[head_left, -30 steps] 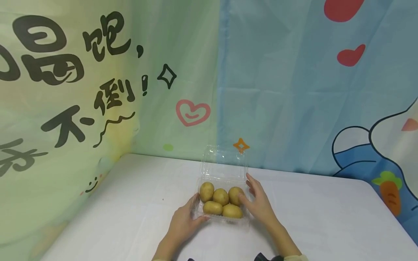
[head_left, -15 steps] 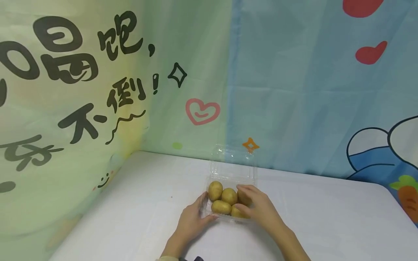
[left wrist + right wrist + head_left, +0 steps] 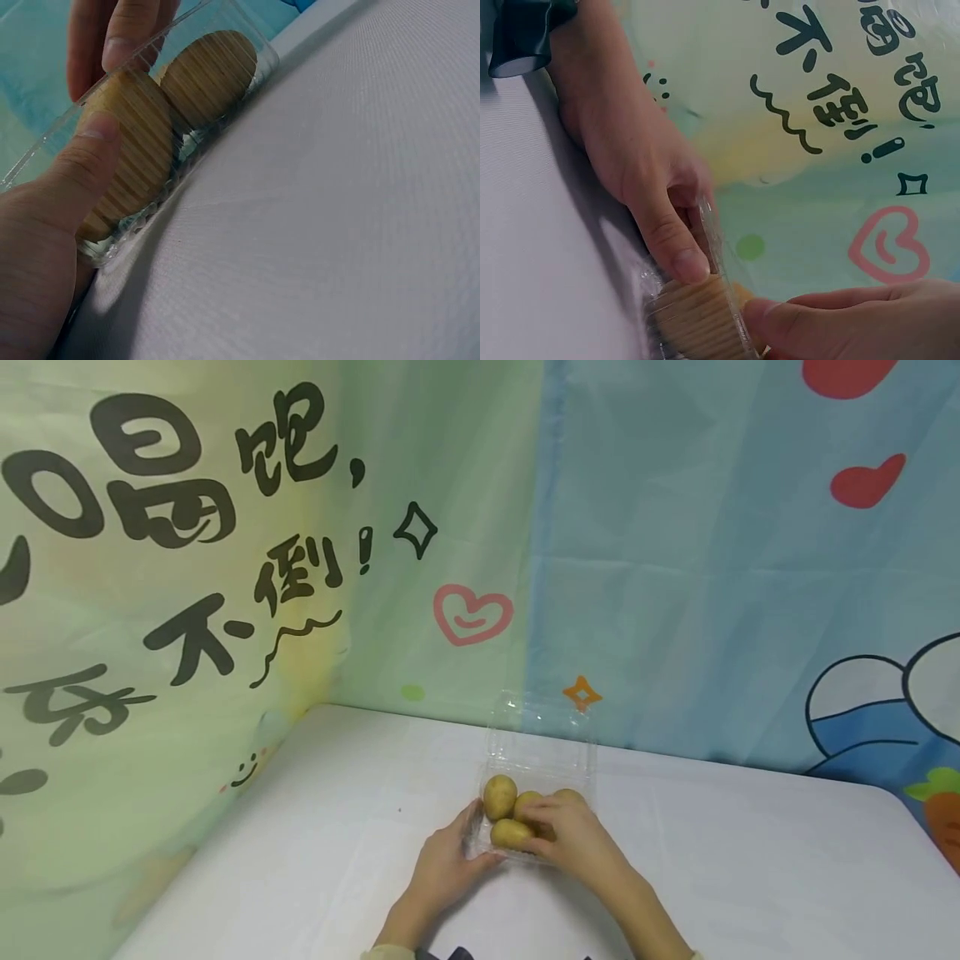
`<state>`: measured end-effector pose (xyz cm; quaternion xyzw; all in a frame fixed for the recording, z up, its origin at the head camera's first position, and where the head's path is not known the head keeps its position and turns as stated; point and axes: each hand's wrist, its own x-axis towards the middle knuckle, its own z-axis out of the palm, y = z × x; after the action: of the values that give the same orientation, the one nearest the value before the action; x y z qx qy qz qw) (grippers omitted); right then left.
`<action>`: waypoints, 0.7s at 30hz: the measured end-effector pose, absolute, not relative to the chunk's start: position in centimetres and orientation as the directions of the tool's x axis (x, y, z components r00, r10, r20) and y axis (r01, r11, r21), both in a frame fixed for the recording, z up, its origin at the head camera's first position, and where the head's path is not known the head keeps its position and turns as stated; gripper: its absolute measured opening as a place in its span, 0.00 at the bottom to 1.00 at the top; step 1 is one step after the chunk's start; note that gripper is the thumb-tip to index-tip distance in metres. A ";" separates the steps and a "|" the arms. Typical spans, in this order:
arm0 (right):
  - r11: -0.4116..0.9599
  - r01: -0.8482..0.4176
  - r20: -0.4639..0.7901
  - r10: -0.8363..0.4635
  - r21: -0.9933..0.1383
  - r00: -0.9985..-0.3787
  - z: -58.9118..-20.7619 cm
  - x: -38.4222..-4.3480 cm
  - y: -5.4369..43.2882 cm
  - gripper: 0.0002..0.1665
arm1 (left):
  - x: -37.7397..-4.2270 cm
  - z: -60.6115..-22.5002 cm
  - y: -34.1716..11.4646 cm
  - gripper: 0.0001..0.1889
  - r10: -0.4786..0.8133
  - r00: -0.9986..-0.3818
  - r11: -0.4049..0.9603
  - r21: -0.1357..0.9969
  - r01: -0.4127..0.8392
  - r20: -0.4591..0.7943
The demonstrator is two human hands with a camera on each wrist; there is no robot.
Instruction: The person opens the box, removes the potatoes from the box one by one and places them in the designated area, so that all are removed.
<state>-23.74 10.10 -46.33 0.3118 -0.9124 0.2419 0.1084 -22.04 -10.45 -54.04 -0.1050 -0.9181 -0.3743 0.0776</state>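
Note:
A clear plastic clamshell box (image 3: 542,745) stands on the table with its lid raised at the back. In it lie several yellowish potatoes (image 3: 500,797). My left hand (image 3: 446,862) grips the box's left end, thumb along the front wall, as the left wrist view also shows. My right hand (image 3: 581,839) reaches over the front wall from the right. Its fingertips rest on the potatoes in the middle, fingers and thumb apart, with the thumb by the front left potato (image 3: 512,834). This hand hides the front right potato and part of the back right potato (image 3: 568,795).
A white cloth covers the table (image 3: 750,860). Behind and to the left hang printed curtains (image 3: 675,568) with hearts, cartoon shapes and black lettering. The raised lid stands near the table's back edge. A dark wrist strap (image 3: 525,34) circles the left forearm.
My right hand has left the box's right side and swung left over the potatoes to the middle. The left hand keeps its grip. The head view has turned slightly left.

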 end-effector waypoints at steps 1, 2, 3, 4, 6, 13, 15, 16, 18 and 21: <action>0.682 -0.632 0.352 -0.526 -0.370 -0.774 -46.4 -23.7 10.1 0.20 | -22.0 -54.1 -10.4 0.47 0.138 -0.966 0.698 0.670 0.253 0.220; 0.672 -0.641 0.354 -0.537 -0.370 -0.766 -46.5 -23.7 10.1 0.19 | -21.9 -54.1 -10.4 0.47 0.139 -0.965 0.698 0.669 0.255 0.222; 0.664 -0.649 0.352 -0.546 -0.372 -0.760 -46.6 -23.8 10.1 0.20 | -21.9 -54.1 -10.5 0.47 0.138 -0.966 0.699 0.669 0.252 0.220; 0.655 -0.655 0.347 -0.555 -0.376 -0.756 -46.7 -23.8 10.1 0.20 | -21.9 -54.1 -10.5 0.47 0.135 -0.965 0.699 0.669 0.252 0.223; 0.651 -0.651 0.324 -0.565 -0.390 -0.759 -46.7 -23.9 10.0 0.21 | -21.8 -54.0 -10.6 0.47 0.126 -0.966 0.707 0.662 0.248 0.228; 0.680 -0.621 0.251 -0.571 -0.390 -0.782 -46.7 -23.9 9.5 0.22 | -21.9 -53.8 -10.8 0.47 0.122 -0.968 0.713 0.659 0.238 0.218; 0.691 -0.620 0.240 -0.574 -0.372 -0.783 -46.7 -23.8 9.4 0.23 | -21.9 -53.8 -10.7 0.47 0.122 -0.968 0.711 0.661 0.238 0.217; 0.695 -0.622 0.237 -0.577 -0.361 -0.782 -46.8 -23.8 9.3 0.23 | -21.9 -53.8 -10.7 0.47 0.123 -0.968 0.710 0.662 0.239 0.218; 0.704 -0.624 0.232 -0.580 -0.340 -0.781 -46.8 -23.7 9.3 0.24 | -22.0 -53.9 -10.6 0.47 0.125 -0.968 0.707 0.665 0.241 0.218; 0.712 -0.626 0.231 -0.582 -0.318 -0.779 -47.0 -23.6 9.2 0.24 | -22.0 -54.0 -10.5 0.47 0.128 -0.967 0.708 0.663 0.244 0.219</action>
<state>-23.62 9.21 -46.95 0.3271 -0.9234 0.1927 0.0571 -22.01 -10.52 -53.95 -0.1010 -0.9208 -0.3686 0.0786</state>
